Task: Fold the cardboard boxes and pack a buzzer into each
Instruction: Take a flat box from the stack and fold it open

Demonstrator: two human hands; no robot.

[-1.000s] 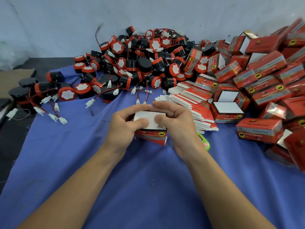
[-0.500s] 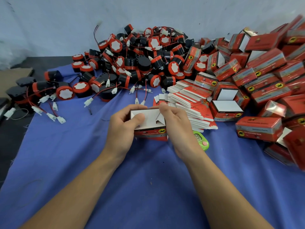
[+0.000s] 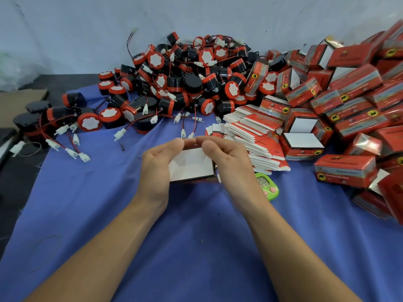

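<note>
A small red cardboard box (image 3: 192, 165) with a white inside is held open-side up between both hands, just above the blue cloth. My left hand (image 3: 158, 168) grips its left side, fingers curled over the far rim. My right hand (image 3: 231, 163) grips the right side, thumb at the far rim. The box holds nothing. Behind it lies a big heap of black-and-red buzzers (image 3: 185, 83) with wires and white plugs. A stack of flat unfolded boxes (image 3: 253, 134) lies just right of my hands.
Folded red boxes (image 3: 349, 88) pile up at the right, two of them open (image 3: 302, 142) beside the flat stack. A green timer (image 3: 267, 185) lies by my right wrist. The blue cloth (image 3: 196, 236) covers the table; brown cardboard (image 3: 19, 101) sits at far left.
The box has gone from a closed white face with flaps being tucked to standing open with its hollow inside facing me. Both hands shifted to its sides and far rim.
</note>
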